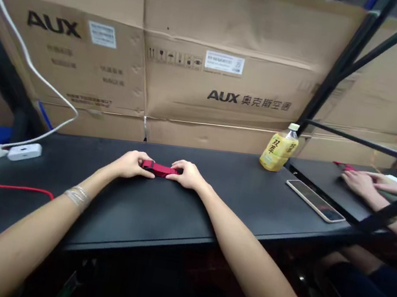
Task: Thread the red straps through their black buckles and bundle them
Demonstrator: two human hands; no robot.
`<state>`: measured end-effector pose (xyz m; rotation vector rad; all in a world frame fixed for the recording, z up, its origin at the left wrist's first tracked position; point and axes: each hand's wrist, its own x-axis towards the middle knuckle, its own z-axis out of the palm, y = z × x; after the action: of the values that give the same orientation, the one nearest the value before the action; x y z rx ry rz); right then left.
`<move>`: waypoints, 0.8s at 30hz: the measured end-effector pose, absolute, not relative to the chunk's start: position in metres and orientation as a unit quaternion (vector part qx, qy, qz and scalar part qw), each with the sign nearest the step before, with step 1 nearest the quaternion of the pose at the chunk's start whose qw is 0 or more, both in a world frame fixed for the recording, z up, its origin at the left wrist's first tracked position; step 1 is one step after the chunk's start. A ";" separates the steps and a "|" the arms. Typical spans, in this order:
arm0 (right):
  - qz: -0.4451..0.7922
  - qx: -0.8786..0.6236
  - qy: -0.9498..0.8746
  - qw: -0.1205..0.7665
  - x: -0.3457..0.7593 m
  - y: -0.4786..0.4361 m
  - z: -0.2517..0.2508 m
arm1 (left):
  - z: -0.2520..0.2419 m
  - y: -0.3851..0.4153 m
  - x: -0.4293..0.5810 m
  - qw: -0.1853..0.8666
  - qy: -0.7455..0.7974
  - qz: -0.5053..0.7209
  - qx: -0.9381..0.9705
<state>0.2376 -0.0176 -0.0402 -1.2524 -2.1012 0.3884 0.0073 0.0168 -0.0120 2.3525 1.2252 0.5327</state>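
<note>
A short red webbing strap with dark plastic pieces at its ends lies low over the black tabletop. My left hand is closed on its left end, thumb in front and fingers behind, near a dark buckle-like piece. At the other end my right hand pinches the strap in the same way, partly covering another dark piece. The strap runs level between the two hands, looking folded or looped flat. Its ends are partly hidden by my fingers. Several thin bands circle my left wrist.
A yellow drink bottle and a phone sit to the right. White power adapters and a red cable lie left. Cardboard stands behind. Past a black frame post, a co-worker's hands rest at the adjoining table.
</note>
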 end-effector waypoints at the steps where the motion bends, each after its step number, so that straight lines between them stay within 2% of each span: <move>1: 0.146 -0.481 -0.802 0.323 0.237 -0.017 -0.039 | -0.012 0.017 0.007 0.209 0.449 0.191 0.848; 8: 0.131 -0.503 -0.805 0.285 0.236 -0.017 -0.033 | -0.011 0.014 0.008 0.211 0.466 0.158 0.844; 13: 0.172 -0.518 -0.795 0.266 0.238 -0.018 -0.031 | -0.010 0.013 0.008 0.214 0.459 0.173 0.845; 24: 0.191 -0.519 -0.783 0.284 0.235 -0.015 -0.036 | -0.004 0.010 0.008 0.229 0.458 0.150 0.846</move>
<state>0.2355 -0.0151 -0.0361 -1.3882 -2.0956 0.5115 0.0084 0.0103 -0.0036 2.3282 1.2603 0.4117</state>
